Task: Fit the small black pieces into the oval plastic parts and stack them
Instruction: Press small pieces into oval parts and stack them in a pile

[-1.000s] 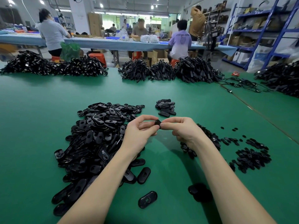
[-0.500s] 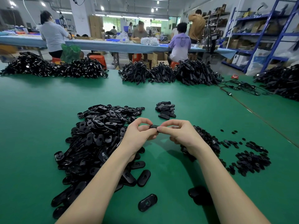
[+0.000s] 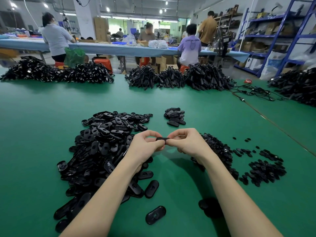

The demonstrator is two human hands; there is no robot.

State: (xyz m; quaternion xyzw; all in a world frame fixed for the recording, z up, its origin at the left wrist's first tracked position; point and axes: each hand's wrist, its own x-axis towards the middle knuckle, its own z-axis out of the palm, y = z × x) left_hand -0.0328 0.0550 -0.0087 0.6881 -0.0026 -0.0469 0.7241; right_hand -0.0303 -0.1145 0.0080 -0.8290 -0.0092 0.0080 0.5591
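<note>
My left hand (image 3: pixel 145 144) and my right hand (image 3: pixel 186 142) meet above the green table (image 3: pixel 42 117) and together pinch one black oval plastic part (image 3: pixel 161 138), held flat and edge-on between thumbs and forefingers. A big heap of loose oval parts (image 3: pixel 102 147) lies under my left forearm. Small black pieces (image 3: pixel 266 170) are scattered at the right, with a thicker pile (image 3: pixel 220 151) behind my right wrist. A small stack of oval parts (image 3: pixel 175 116) sits just beyond my hands. Whether a small piece sits in the held part is hidden.
Single oval parts lie near the front edge: one (image 3: pixel 155 215) between my forearms, another (image 3: pixel 207 205) partly under my right arm. Large bundles of black cables (image 3: pixel 171 77) line the far edge. People work at a long blue table (image 3: pixel 109 47) behind; blue shelving (image 3: pixel 282 36) stands at right.
The part between my fingers has turned from a small end-on view to lying flat and lengthwise. Both hands stay together at the same spot.
</note>
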